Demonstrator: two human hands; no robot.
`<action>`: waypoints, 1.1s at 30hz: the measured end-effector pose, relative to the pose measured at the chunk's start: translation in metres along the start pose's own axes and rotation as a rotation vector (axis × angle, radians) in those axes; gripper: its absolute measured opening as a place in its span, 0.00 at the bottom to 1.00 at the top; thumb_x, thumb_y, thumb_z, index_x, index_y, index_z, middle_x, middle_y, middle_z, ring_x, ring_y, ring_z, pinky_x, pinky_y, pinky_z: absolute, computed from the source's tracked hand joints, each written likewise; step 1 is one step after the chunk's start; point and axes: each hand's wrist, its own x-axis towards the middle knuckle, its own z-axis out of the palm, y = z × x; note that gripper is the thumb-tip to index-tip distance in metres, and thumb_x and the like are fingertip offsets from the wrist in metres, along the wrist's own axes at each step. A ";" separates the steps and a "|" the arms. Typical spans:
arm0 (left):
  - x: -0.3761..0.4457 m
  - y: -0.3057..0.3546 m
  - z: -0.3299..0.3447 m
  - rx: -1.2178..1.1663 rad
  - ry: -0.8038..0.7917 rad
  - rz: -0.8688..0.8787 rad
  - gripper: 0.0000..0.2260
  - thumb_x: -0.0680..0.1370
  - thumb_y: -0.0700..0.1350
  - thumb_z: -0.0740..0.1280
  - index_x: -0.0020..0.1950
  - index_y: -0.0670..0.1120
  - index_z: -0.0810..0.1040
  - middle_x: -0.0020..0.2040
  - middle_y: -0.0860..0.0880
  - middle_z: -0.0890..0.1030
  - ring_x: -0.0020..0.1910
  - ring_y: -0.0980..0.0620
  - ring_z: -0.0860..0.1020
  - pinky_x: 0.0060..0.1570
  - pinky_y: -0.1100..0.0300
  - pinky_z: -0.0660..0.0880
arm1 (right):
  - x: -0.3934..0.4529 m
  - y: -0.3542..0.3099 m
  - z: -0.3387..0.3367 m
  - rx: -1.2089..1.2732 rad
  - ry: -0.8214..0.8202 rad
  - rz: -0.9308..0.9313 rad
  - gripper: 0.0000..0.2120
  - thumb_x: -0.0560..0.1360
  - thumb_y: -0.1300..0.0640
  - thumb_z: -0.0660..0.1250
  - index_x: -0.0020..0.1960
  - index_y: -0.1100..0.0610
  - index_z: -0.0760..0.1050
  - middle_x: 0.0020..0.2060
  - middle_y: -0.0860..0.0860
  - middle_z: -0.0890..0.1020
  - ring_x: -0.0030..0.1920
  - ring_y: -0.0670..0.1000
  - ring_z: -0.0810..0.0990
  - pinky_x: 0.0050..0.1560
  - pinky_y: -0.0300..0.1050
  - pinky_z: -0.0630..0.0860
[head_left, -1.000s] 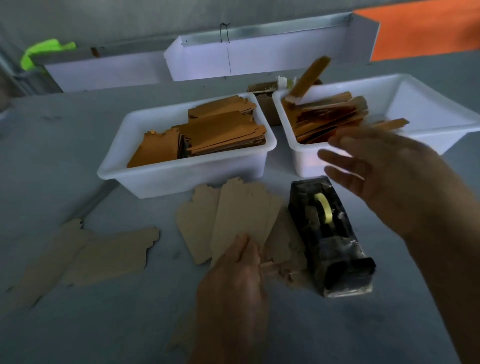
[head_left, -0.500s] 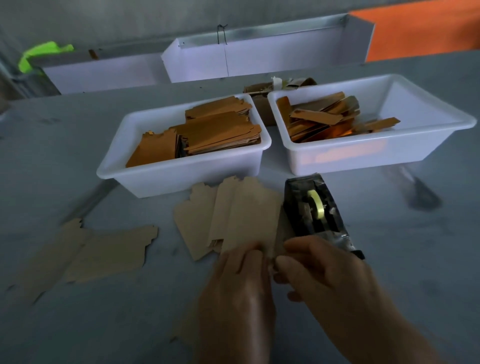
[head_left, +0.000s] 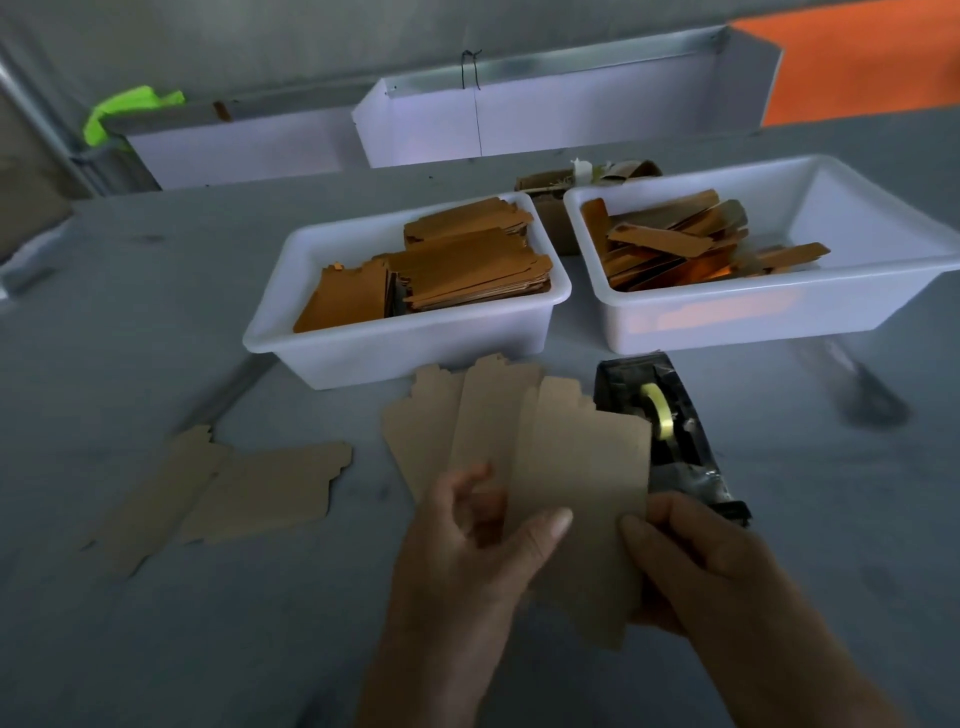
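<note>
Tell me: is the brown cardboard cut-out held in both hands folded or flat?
Flat. The brown cardboard cut-out shows one even face with no visible crease, pinched by the left hand and right hand at its lower part.

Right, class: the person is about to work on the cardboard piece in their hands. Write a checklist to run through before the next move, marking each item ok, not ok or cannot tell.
1. Left hand grips the cardboard blank, thumb on top: ok.
2. Right hand holds the blank's right edge: ok.
3. Tape dispenser sits close beside the blank, with a tape roll loaded: ok.
4. Free tape end ready at the cutter: cannot tell.
5. Spare blanks lie flat on the table: ok.
6. Right bin has room on its right side: ok.
</note>
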 end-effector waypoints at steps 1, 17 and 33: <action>0.002 0.001 -0.002 -0.036 -0.101 -0.047 0.25 0.60 0.57 0.80 0.53 0.54 0.79 0.44 0.58 0.85 0.44 0.58 0.83 0.43 0.59 0.79 | -0.001 0.000 0.000 0.010 -0.021 0.029 0.10 0.75 0.61 0.64 0.37 0.53 0.80 0.29 0.53 0.81 0.33 0.52 0.82 0.33 0.42 0.80; 0.010 0.006 0.016 0.076 -0.064 -0.079 0.05 0.70 0.44 0.74 0.45 0.50 0.84 0.38 0.50 0.85 0.39 0.51 0.84 0.44 0.51 0.82 | -0.002 -0.003 -0.006 -0.434 0.048 -0.193 0.06 0.70 0.47 0.62 0.39 0.48 0.74 0.32 0.47 0.81 0.33 0.47 0.81 0.38 0.49 0.80; -0.007 0.013 0.024 0.111 -0.118 0.048 0.07 0.66 0.50 0.69 0.40 0.49 0.83 0.32 0.40 0.79 0.31 0.46 0.78 0.35 0.44 0.78 | -0.025 -0.003 0.019 -0.218 0.136 -0.404 0.09 0.71 0.44 0.59 0.43 0.49 0.70 0.23 0.50 0.80 0.22 0.44 0.77 0.25 0.32 0.72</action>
